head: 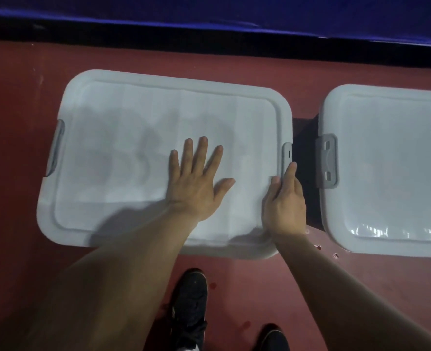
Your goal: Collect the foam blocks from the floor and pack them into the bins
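left hand (196,188) flat (fingers (202,153) straight) on bin lid (133,148); right hand (285,206) grips its edge.

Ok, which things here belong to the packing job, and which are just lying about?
Job: left bin, lid on; right bin, lid on; left hand flat on the left lid; right hand at its rim.
Just there: blue covering; black shoes.
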Motion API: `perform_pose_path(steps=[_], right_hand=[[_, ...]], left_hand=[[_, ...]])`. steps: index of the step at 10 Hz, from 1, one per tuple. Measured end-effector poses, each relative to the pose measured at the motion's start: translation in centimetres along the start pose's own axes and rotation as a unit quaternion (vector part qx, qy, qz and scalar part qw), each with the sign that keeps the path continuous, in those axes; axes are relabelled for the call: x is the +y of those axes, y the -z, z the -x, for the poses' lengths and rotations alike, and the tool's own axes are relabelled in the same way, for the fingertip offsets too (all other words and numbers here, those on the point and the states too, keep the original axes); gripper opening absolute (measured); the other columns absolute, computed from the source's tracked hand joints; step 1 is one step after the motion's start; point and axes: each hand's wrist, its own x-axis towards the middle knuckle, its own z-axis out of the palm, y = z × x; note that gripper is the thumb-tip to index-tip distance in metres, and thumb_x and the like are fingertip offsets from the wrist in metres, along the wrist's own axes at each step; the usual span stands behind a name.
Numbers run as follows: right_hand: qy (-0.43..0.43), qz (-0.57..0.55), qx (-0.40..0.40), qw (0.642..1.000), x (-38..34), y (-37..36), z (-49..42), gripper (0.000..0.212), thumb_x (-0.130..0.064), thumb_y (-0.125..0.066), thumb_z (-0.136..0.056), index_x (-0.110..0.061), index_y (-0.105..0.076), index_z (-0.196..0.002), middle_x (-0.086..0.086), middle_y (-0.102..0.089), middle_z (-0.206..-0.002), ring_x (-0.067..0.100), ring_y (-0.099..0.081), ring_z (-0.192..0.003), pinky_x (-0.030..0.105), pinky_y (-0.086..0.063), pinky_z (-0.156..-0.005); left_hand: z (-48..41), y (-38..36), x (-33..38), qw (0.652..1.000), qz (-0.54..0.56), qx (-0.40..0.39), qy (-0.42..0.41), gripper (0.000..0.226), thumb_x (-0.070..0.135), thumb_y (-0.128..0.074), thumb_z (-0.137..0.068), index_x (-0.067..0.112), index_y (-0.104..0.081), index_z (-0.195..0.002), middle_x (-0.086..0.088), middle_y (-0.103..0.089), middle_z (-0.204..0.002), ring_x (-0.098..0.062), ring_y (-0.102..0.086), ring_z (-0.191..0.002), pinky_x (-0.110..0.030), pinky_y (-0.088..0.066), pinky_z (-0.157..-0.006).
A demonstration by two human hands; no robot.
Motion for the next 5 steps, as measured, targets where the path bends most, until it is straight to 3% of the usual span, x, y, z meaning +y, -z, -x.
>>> perform_pose_path(steps=[1, 2, 3, 4, 5], right_hand=[[0.017, 0.008, -0.004, 1.000, -0.1, 0.7, -0.9, 0.060, -0.043, -0.026, -0.109, -0.025, -0.007, -0.163, 0.010, -0.036, -0.159, 0.036, -0.048, -0.132, 0.046, -0.042, -0.101], [0.021, 0.027, -0.030, 0.999, -0.6, 1.7, -3.2, 0.060, -0.046, -0.022, -0.109, -0.028, -0.002, -0.163, 0.010, -0.036, -0.158, 0.035, -0.050, -0.129, 0.043, -0.041, -0.090], [0.018, 0.068, -0.068, 0.995, -0.8, 2.5, -3.4, 0.061, -0.044, -0.021, -0.109, -0.025, 0.002, -0.162, 0.016, -0.036, -0.154, 0.039, -0.050, -0.125, 0.044, -0.040, -0.086], [0.048, 0.101, -0.081, 0.990, -0.7, 3.7, -1.6, 0.064, -0.043, -0.027, -0.106, -0.020, -0.002, -0.161, 0.016, -0.026, -0.159, 0.038, -0.035, -0.141, 0.053, -0.038, -0.107], [0.114, 0.134, -0.085, 0.981, -1.4, 7.1, -0.7, 0.065, -0.046, -0.029, -0.106, -0.019, -0.009, -0.161, 0.015, -0.027, -0.159, 0.036, -0.028, -0.146, 0.053, -0.038, -0.112]], left_hand=[[-0.5, 0.6, 0.7, 1.000, -0.006, -0.021, 0.016, 0.078, 0.073, 0.007, -0.093, 0.032, 0.012, -0.160, -0.005, 0.019, -0.168, -0.034, 0.020, -0.153, -0.059, 0.007, -0.122], [-1.9, 2.0, 1.3, 0.998, -0.014, -0.052, 0.026, 0.080, 0.073, 0.012, -0.090, 0.031, 0.018, -0.158, -0.006, 0.024, -0.167, -0.035, 0.020, -0.153, -0.059, 0.006, -0.122], [-1.7, 3.5, 1.7, 0.996, -0.021, -0.080, 0.028, 0.079, 0.072, 0.006, -0.093, 0.029, 0.016, -0.159, -0.007, 0.023, -0.167, -0.034, 0.017, -0.154, -0.056, 0.002, -0.124], [0.0, 5.3, 2.4, 0.997, -0.013, -0.079, -0.005, 0.076, 0.069, 0.002, -0.097, 0.029, 0.009, -0.161, -0.005, 0.015, -0.169, -0.028, 0.010, -0.156, -0.052, -0.001, -0.125], [1.4, 8.5, 3.4, 0.998, -0.030, -0.043, -0.029, 0.079, 0.071, 0.004, -0.092, 0.032, 0.004, -0.161, -0.003, 0.010, -0.170, -0.026, 0.005, -0.157, -0.050, -0.001, -0.125]])
